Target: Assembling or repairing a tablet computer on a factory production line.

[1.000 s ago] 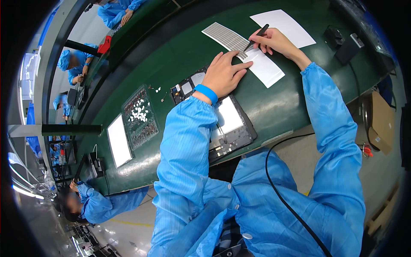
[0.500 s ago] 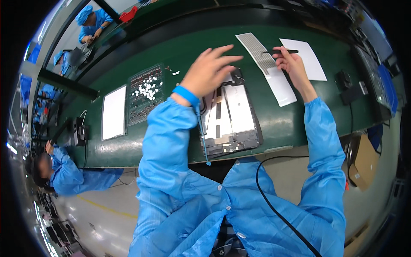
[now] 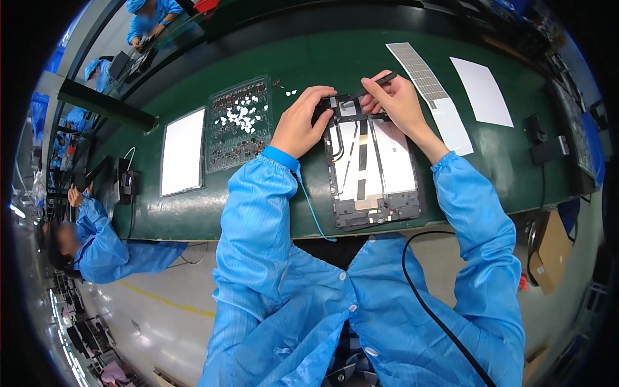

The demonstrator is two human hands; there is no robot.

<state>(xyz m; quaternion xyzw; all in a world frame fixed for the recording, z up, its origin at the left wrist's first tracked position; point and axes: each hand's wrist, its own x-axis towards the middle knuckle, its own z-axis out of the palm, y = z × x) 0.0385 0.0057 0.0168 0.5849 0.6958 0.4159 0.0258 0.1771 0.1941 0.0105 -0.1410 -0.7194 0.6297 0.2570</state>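
An opened tablet lies on the green bench in front of me, its inside facing up with white panels, black strips and dark circuit parts. My left hand is closed around its far left corner, thumb on the inner side. Over the far edge, my right hand pinches black tweezers. The tips point down toward the far end of the tablet; whether they touch it I cannot tell. A blue wrist strap with a coiled cord circles my left wrist.
Left of the tablet lie a clear tray of small parts with white pieces and a framed white panel. On the right are a sheet of small labels, a white sheet and a black device. Co-workers sit at left.
My right hand has moved left with the tweezers, from the label sheet to the tablet's far end. My left hand has come down onto the tablet's far left corner.
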